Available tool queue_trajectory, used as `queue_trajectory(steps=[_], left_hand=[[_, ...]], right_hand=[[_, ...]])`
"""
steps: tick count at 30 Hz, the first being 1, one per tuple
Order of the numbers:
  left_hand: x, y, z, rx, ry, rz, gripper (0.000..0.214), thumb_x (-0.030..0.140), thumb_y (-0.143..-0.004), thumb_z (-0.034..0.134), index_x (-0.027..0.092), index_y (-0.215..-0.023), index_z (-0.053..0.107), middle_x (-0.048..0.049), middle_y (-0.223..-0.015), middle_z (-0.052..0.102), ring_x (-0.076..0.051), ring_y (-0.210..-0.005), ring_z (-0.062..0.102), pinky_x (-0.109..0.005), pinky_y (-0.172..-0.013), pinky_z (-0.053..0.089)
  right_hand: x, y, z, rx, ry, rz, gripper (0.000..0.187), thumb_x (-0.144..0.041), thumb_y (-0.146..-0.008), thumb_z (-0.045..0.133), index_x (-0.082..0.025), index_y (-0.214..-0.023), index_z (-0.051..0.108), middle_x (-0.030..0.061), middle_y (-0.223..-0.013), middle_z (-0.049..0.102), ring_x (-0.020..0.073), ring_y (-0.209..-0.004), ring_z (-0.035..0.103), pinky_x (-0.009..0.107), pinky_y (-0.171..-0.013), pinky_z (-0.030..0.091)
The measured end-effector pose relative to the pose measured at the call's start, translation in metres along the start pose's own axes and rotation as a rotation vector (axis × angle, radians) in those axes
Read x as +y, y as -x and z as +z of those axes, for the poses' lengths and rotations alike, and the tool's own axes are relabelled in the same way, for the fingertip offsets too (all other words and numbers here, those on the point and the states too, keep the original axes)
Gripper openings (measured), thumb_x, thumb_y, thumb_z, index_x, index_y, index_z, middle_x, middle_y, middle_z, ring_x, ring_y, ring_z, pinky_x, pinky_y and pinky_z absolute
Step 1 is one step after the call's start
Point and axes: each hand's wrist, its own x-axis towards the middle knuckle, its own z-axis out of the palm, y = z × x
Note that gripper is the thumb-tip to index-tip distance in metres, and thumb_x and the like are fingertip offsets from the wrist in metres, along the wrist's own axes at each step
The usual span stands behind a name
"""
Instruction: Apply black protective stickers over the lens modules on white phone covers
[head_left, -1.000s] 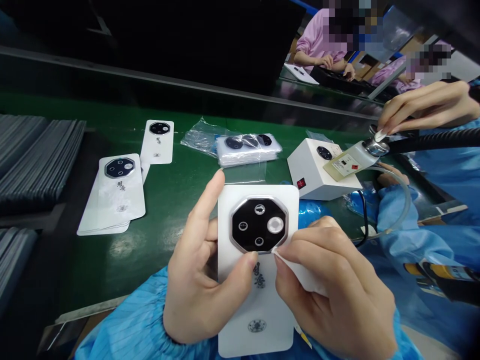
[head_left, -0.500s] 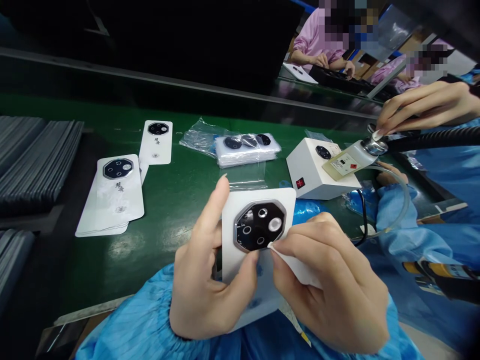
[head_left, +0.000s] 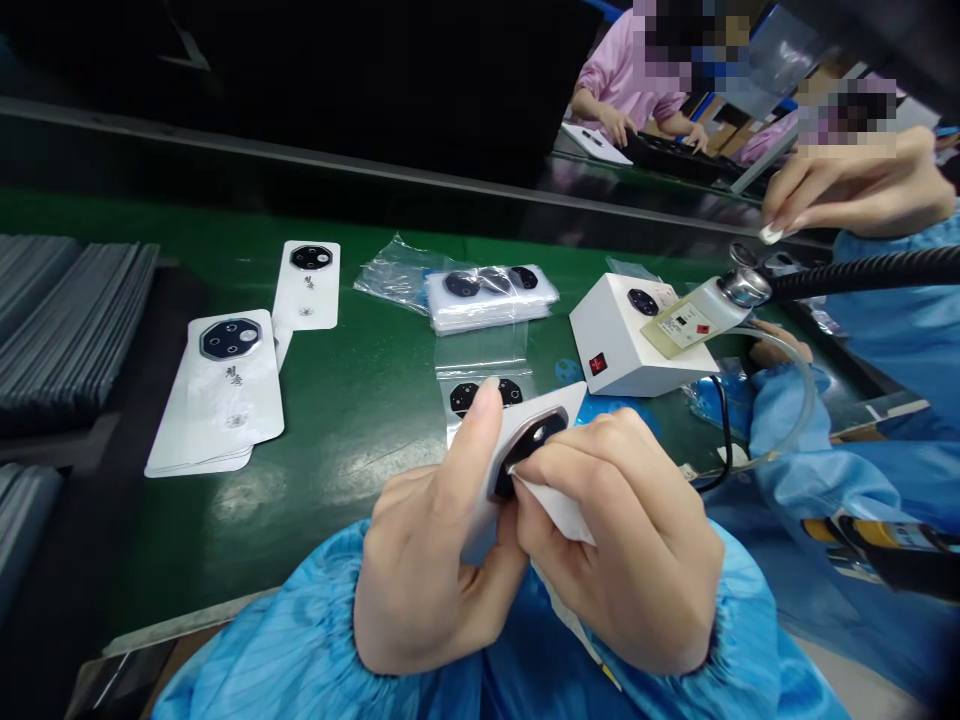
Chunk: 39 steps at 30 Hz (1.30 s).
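Between my two hands is a white phone back cover (head_left: 517,418), turned steeply on edge, with a black camera panel (head_left: 551,428) in a silver rim. My left hand (head_left: 427,570) grips the cover by its side, thumb and fingers around it. Pinched in my right hand (head_left: 630,540) is a folded white wipe (head_left: 561,508), its tip against the camera panel. The cover's lower part is hidden behind my hands. Just beyond lies a clear bag (head_left: 486,355) with black camera panels in it.
Printed white covers (head_left: 232,400) lie at left, beside racks of dark sheets (head_left: 82,330). Farther back is a plastic-wrapped stack (head_left: 491,310). A white box (head_left: 622,350) and a liquid bottle (head_left: 694,318) stand at right, near a co-worker's hand (head_left: 862,185) holding a small white piece.
The cover has tilted from facing me to nearly edge-on, and my right hand has moved left with the wipe. The co-worker's hand has lifted off the bottle, whose cap now stands open.
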Motion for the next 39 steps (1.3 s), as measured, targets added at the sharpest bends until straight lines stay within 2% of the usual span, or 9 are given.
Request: queue_trajectory(steps=[3,6,8,13,22,27,34,37,39], left_hand=[[-0.002,-0.001,0.002,0.006,0.01,0.045,0.086,0.006,-0.072,0.058,0.022,-0.147,0.017,0.0013,-0.081,0.073,-0.013,-0.047,0.062,-0.023,-0.047,0.053],[-0.003,-0.001,0.004,0.017,-0.039,0.073,0.087,0.006,-0.072,0.058,0.02,-0.147,0.016,-0.004,-0.107,0.071,-0.012,-0.055,0.065,-0.021,-0.051,0.054],[-0.004,-0.001,0.005,0.028,-0.06,0.089,0.085,0.006,-0.073,0.057,0.019,-0.147,0.016,-0.0056,-0.113,0.068,-0.012,-0.057,0.066,-0.021,-0.052,0.054],[-0.004,-0.001,0.004,0.036,-0.037,0.123,0.084,0.005,-0.073,0.058,0.017,-0.146,0.019,-0.0017,-0.097,0.073,-0.012,-0.057,0.066,-0.021,-0.052,0.053],[-0.003,-0.001,0.002,-0.013,-0.013,0.093,0.081,0.004,-0.074,0.057,0.016,-0.146,0.021,-0.0017,-0.094,0.072,-0.012,-0.055,0.065,-0.021,-0.051,0.052],[-0.004,-0.002,0.003,-0.016,0.009,0.096,0.082,0.006,-0.072,0.058,0.016,-0.145,0.022,-0.004,-0.101,0.071,-0.013,-0.055,0.065,-0.022,-0.05,0.052],[-0.003,-0.002,0.002,-0.026,0.036,0.055,0.083,0.007,-0.073,0.058,0.018,-0.146,0.021,0.0028,-0.073,0.07,-0.013,-0.049,0.063,-0.022,-0.048,0.053],[-0.002,-0.001,0.0,-0.048,0.073,0.016,0.085,0.007,-0.072,0.061,0.022,-0.146,0.021,-0.0016,-0.09,0.072,-0.017,-0.061,0.068,-0.025,-0.057,0.058],[0.001,0.0,-0.002,-0.069,0.163,-0.077,0.083,0.008,-0.073,0.06,0.028,-0.145,0.023,-0.0033,-0.1,0.071,-0.019,-0.068,0.071,-0.028,-0.06,0.06]], right_hand=[[-0.001,0.002,0.003,0.022,0.007,0.023,0.014,-0.002,-0.076,0.057,-0.015,-0.079,0.054,0.0033,-0.072,0.059,0.0143,-0.066,0.051,0.032,-0.06,0.041],[-0.002,0.002,0.005,0.028,0.014,0.045,0.014,-0.002,-0.076,0.057,-0.015,-0.079,0.053,0.0026,-0.072,0.059,0.0134,-0.065,0.051,0.031,-0.059,0.04],[-0.003,0.001,0.005,0.024,0.02,0.057,0.013,-0.002,-0.076,0.057,-0.015,-0.078,0.053,0.0026,-0.071,0.058,0.0129,-0.063,0.049,0.031,-0.057,0.039],[-0.004,0.002,0.004,0.018,0.037,0.067,0.013,-0.002,-0.076,0.056,-0.015,-0.077,0.052,0.002,-0.069,0.056,0.0128,-0.063,0.048,0.031,-0.057,0.039],[-0.002,0.005,0.007,0.067,0.087,0.038,0.015,-0.002,-0.075,0.054,-0.015,-0.08,0.054,0.0027,-0.07,0.055,0.0139,-0.064,0.048,0.031,-0.058,0.04],[-0.003,0.003,0.006,0.069,0.073,-0.002,0.014,-0.002,-0.075,0.054,-0.014,-0.081,0.054,0.0033,-0.069,0.056,0.014,-0.062,0.048,0.032,-0.057,0.04],[-0.001,0.002,0.005,0.013,0.037,0.015,0.011,-0.004,-0.078,0.053,-0.014,-0.079,0.053,0.0037,-0.069,0.057,0.0137,-0.062,0.047,0.031,-0.056,0.039],[-0.002,0.001,0.001,-0.024,0.011,0.037,0.013,-0.002,-0.077,0.053,-0.015,-0.078,0.052,0.0025,-0.067,0.056,0.0128,-0.061,0.046,0.03,-0.055,0.039],[-0.003,0.001,-0.006,-0.009,-0.014,0.046,0.013,-0.003,-0.076,0.054,-0.015,-0.079,0.052,0.0025,-0.067,0.057,0.013,-0.062,0.049,0.03,-0.055,0.041]])
